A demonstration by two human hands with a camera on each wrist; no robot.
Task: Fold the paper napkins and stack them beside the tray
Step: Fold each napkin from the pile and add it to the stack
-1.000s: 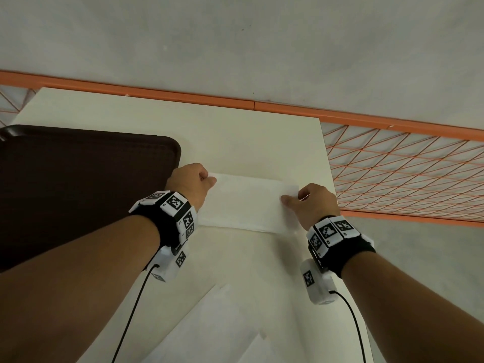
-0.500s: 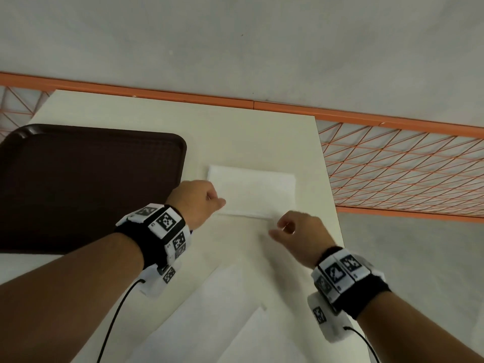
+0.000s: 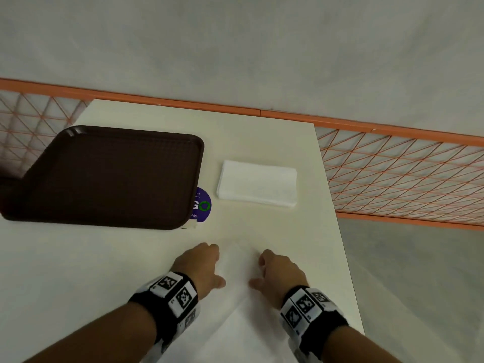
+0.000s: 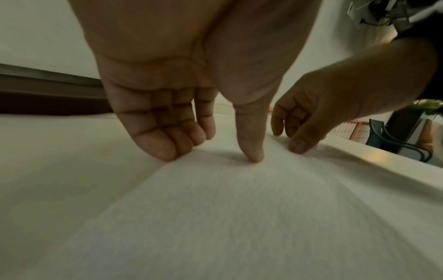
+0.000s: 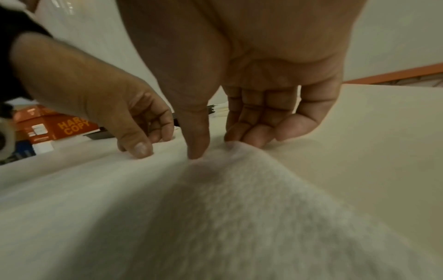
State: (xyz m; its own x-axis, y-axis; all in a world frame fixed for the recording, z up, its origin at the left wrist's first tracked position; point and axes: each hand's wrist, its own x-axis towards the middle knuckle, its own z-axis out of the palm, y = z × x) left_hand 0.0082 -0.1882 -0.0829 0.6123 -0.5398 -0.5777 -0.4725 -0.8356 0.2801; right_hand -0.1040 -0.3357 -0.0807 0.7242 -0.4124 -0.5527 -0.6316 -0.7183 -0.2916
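Observation:
An unfolded white napkin (image 3: 237,268) lies flat near the table's front edge. My left hand (image 3: 216,265) is at its far left corner, thumb on top and curled fingertips (image 4: 167,155) at the edge. My right hand (image 3: 258,271) pinches the far right corner, which rises slightly between the thumb and fingers (image 5: 251,142). A stack of folded napkins (image 3: 258,183) sits further back, just right of the dark brown tray (image 3: 104,176).
A purple round sticker (image 3: 203,204) shows between the tray and the stack. Another white sheet (image 3: 248,336) lies nearer to me. The table's right edge (image 3: 340,231) borders an orange mesh railing (image 3: 406,174). An orange box (image 5: 59,125) sits off to the left.
Both hands left the folded napkin on the stack beside the tray, drew back toward me and took hold of the far corners of an unfolded napkin.

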